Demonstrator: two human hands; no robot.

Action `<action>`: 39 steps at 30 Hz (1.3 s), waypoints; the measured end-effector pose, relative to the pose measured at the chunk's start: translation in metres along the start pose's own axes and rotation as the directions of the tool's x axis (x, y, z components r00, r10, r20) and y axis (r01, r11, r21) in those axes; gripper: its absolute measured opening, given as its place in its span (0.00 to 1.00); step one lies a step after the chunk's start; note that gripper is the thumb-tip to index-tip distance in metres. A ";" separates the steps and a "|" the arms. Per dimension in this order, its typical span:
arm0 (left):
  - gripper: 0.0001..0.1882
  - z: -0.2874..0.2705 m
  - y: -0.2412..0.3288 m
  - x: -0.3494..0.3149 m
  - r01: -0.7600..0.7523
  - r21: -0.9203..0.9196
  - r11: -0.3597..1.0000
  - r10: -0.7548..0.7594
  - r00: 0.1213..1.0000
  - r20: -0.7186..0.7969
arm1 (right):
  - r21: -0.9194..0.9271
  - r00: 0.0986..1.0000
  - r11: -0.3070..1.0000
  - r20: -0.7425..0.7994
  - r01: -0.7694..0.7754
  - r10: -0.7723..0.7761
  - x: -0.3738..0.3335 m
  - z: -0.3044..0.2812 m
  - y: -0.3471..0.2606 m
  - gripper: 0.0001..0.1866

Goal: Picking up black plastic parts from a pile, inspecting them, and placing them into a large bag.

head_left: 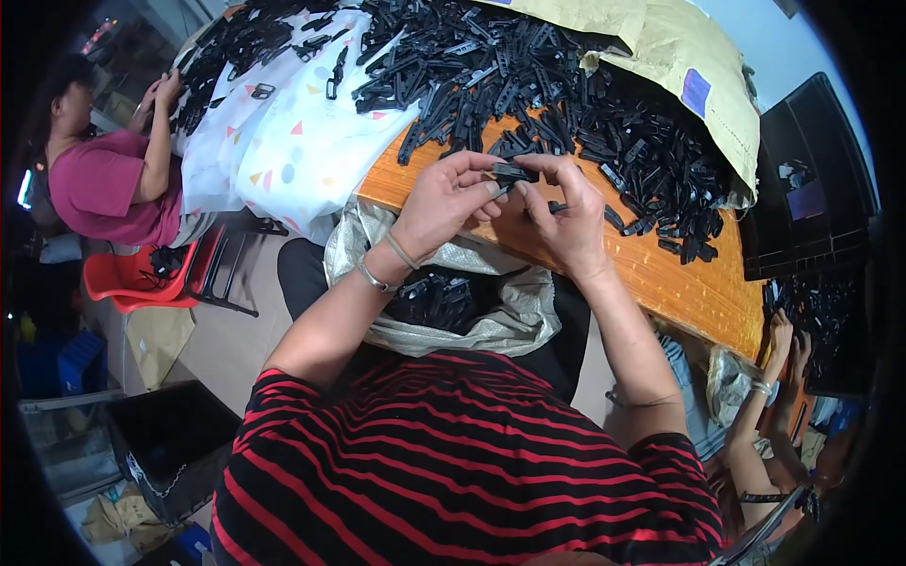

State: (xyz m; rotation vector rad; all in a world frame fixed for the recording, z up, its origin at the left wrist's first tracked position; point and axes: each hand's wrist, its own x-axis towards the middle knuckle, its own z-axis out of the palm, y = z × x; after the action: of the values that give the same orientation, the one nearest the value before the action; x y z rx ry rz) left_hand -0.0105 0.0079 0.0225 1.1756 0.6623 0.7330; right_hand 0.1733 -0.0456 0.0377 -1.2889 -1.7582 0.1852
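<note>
Since it looks like moulded plastic, the small elongated black part (514, 173), raised near the glossy orange-brown wood-grain table's (698, 292) near edge, should handle light, stiff, slightly slippery; grip by ends. Bare left hand (436, 206), bare right hand (576, 219): fingertips closed on it. Beyond: heaped loose black plastic pieces (510, 75).

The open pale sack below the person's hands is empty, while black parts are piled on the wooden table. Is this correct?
Not empty: the head view shows black pieces inside the open pale sack below the left hand and right hand. Black parts are indeed piled on the wooden table.
</note>
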 end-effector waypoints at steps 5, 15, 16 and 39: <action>0.17 0.006 -0.009 -0.014 0.138 -0.316 0.939 -0.123 0.990 0.067 | 0.158 0.998 0.986 -0.029 -0.052 0.057 -0.009 0.011 0.002 0.15; 0.20 0.000 -0.028 -0.013 0.206 -0.628 0.750 -0.024 0.958 0.286 | 0.324 0.999 0.946 0.039 -0.032 0.021 -0.004 0.005 -0.010 0.13; 0.20 0.003 -0.024 -0.015 0.190 -0.609 0.770 -0.035 0.966 0.257 | 0.323 0.999 0.946 0.039 -0.034 0.022 -0.004 0.004 -0.011 0.13; 0.19 0.009 -0.013 -0.017 -0.297 -0.147 0.944 0.273 0.948 -0.163 | 0.217 0.979 0.956 -0.008 -0.197 0.203 -0.017 0.015 -0.020 0.10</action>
State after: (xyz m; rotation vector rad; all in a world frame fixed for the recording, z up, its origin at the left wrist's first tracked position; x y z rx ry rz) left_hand -0.0116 -0.0138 0.0135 1.0800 0.5382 1.1059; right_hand 0.1487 -0.0625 0.0311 -1.3018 -1.5342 0.4571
